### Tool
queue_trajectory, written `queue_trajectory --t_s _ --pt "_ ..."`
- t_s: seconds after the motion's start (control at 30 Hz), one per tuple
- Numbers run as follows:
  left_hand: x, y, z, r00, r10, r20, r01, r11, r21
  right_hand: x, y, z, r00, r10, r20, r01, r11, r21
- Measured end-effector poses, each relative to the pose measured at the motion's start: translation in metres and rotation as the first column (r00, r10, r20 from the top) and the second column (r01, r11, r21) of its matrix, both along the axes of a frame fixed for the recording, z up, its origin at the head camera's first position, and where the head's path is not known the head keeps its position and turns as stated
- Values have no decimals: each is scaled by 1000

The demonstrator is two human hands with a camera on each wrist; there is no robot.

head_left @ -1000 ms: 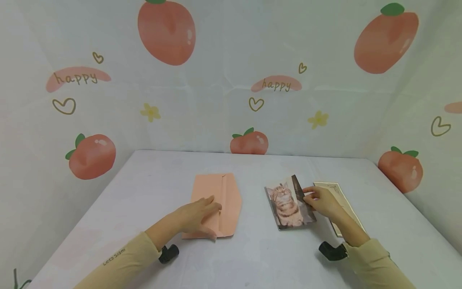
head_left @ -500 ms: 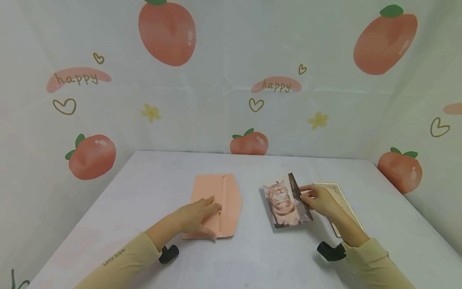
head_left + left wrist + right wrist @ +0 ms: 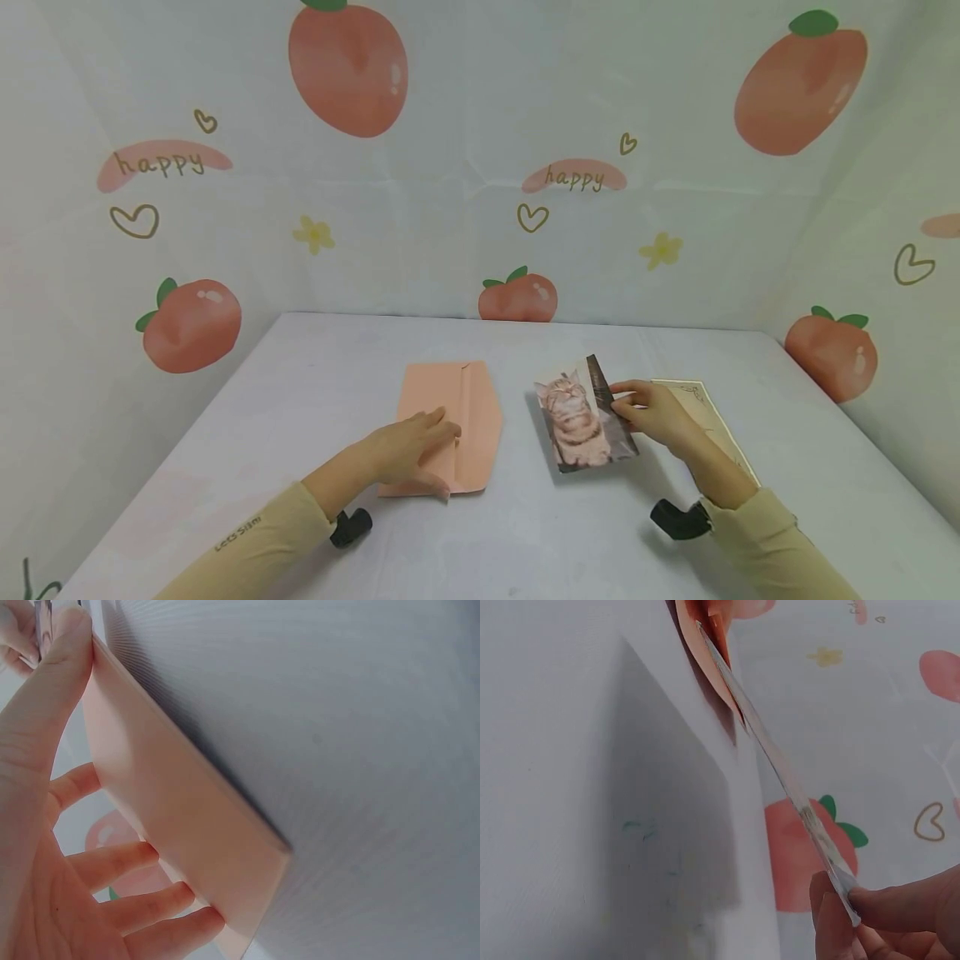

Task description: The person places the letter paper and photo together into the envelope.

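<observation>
My left hand (image 3: 405, 447) rests on a peach envelope (image 3: 482, 442), which lies with its pointed flap unfolded to the right. In the left wrist view its fingers are spread, and the fingertips (image 3: 206, 924) touch the envelope. A card printed with a tabby kitten (image 3: 576, 425) is tilted above the table right of the envelope. My right hand (image 3: 663, 421) pinches the card's right edge between thumb and fingers. Edge-on in the right wrist view, the thin card (image 3: 791, 787) casts a broad shadow on the table.
A cream card with a gold border (image 3: 686, 390) lies behind the right hand, partly hidden by it. The white table (image 3: 517, 542) meets a white backdrop printed with fruit (image 3: 517, 297). Dark camera mounts (image 3: 351, 527) sit at both wrists.
My right hand has moved left with the kitten card and lifted it off the table, toward the envelope. The left hand and envelope have stayed in place.
</observation>
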State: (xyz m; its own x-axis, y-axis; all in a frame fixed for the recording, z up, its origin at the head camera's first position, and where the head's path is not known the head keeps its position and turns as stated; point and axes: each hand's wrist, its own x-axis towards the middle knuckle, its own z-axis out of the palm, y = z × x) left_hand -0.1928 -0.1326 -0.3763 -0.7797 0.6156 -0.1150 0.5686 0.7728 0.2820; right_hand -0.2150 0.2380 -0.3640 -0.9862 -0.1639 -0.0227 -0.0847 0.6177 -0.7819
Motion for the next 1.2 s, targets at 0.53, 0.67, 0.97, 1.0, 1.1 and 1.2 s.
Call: queue_trajectory --t_s 0.53,0.67,0.97,1.0,1.1,1.2 --pt "0 0 0 1000 19 17 -19 1000 -3 -5 -15 4 1000 9 6 -9 1000 -22" --pt "0 0 0 1000 6 4 -6 1000 2 -8 -19 3 1000 15 5 -15 999 -34" --pt "-1 0 0 999 21 26 -21 1000 0 -11 -29 4 999 34 -7 -34 997 -65" --pt "0 0 1 999 22 29 -22 1000 1 -11 -30 3 999 36 -7 -37 997 -66" --pt "0 1 1 999 23 34 -23 1000 2 -12 -33 3 999 38 0 -38 997 -60" --pt "0 1 1 999 25 37 -25 1000 2 -14 -36 3 999 33 10 -32 997 -63"
